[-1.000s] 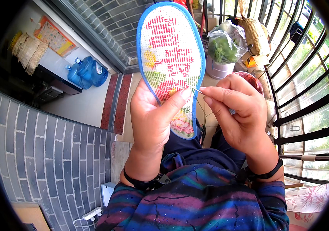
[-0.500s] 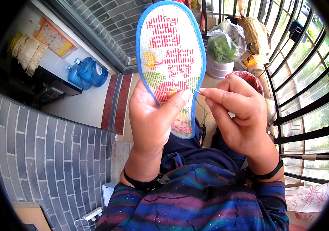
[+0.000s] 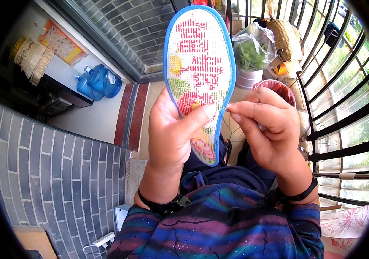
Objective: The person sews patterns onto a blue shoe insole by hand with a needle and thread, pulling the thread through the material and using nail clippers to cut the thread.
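Observation:
A white cross-stitch shoe insole with a blue edge stands upright before me, patterned in red, green, yellow and pink stitches. My left hand grips its narrower lower half, thumb on the stitched face and fingers behind. Close to the insole's right edge, my right hand pinches a thin needle between thumb and forefinger. The needle's tip points left to the blue border, near my left thumb; whether it enters the fabric I cannot tell. Dark green thread hangs between the insole and my right hand.
Beyond my right hand are a red-lined bucket, a white tub topped by a bag of greens, and a woven basket. Black railings run along the right. Blue water jugs and a grey brick wall lie left.
The insole has shifted a little right and downward with my left hand. My right hand stays nearly in place, still pinching the needle, which now lies slightly lower.

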Demonstrator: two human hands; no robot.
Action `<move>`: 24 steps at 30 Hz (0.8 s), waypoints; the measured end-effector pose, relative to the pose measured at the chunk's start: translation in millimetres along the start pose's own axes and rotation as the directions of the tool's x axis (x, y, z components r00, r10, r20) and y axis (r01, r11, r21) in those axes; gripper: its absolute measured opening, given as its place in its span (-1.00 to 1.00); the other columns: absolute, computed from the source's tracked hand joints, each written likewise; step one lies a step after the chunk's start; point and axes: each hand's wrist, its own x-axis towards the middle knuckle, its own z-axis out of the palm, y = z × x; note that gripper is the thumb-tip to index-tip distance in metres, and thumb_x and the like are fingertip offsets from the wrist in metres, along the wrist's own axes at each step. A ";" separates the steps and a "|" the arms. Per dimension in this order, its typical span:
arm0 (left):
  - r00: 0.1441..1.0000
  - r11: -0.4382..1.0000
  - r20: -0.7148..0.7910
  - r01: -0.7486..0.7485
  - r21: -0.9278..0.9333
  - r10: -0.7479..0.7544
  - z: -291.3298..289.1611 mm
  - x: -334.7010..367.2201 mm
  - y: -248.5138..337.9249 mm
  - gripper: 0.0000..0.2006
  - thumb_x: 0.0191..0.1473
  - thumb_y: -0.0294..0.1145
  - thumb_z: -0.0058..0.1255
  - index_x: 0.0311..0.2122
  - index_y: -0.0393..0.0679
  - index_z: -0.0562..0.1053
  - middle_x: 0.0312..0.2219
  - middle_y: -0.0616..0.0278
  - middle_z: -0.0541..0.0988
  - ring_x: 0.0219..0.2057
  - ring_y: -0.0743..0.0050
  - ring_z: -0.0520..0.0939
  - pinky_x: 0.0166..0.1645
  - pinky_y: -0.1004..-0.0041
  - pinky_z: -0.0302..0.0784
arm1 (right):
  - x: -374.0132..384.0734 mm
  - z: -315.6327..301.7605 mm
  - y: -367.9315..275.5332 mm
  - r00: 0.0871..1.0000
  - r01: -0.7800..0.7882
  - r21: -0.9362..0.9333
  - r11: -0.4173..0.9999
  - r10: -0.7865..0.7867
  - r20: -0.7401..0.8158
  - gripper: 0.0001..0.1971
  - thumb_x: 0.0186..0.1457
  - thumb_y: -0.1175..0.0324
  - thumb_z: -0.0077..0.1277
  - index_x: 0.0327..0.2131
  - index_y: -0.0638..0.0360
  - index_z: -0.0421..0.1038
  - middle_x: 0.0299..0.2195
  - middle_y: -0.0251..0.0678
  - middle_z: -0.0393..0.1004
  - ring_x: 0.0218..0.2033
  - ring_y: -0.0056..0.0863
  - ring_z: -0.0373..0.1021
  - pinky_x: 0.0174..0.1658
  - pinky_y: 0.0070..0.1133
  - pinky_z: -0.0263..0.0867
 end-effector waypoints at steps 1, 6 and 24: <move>1.000 1.000 0.003 0.011 -0.010 -0.011 -0.3 0.6 -0.1 -0.60 -0.03 -0.70 0.02 -0.02 -0.33 0.32 -0.18 0.11 0.56 -0.20 0.46 0.60 -0.06 0.48 0.48 | 0.1 -0.5 1.0 1.000 0.016 0.002 1.000 -0.016 0.001 -0.82 -0.12 0.68 0.06 -0.37 0.29 0.52 -0.55 -0.22 0.38 -0.58 -0.37 0.36 -0.53 -0.58 0.26; 1.000 0.999 -0.001 -0.023 0.049 0.023 0.9 -0.4 -0.3 -0.60 -0.03 -0.70 0.03 -0.02 -0.35 0.31 -0.18 0.09 0.56 -0.21 0.47 0.60 -0.07 0.47 0.49 | -0.5 -3.1 -0.8 1.000 -0.009 0.028 1.000 0.008 0.016 -0.82 -0.13 0.69 0.06 -0.37 0.29 0.51 -0.54 -0.23 0.38 -0.57 -0.37 0.36 -0.52 -0.57 0.26; 0.998 0.996 0.044 -0.055 0.067 0.052 5.2 -1.8 2.6 -0.60 -0.03 -0.72 0.02 -0.02 -0.34 0.30 -0.17 0.09 0.55 -0.18 0.46 0.59 -0.05 0.47 0.48 | -1.9 -3.0 -4.4 0.999 0.007 -0.031 1.000 -0.008 -0.050 -0.85 -0.11 0.65 0.11 -0.39 0.24 0.53 -0.55 -0.25 0.40 -0.58 -0.39 0.38 -0.53 -0.57 0.27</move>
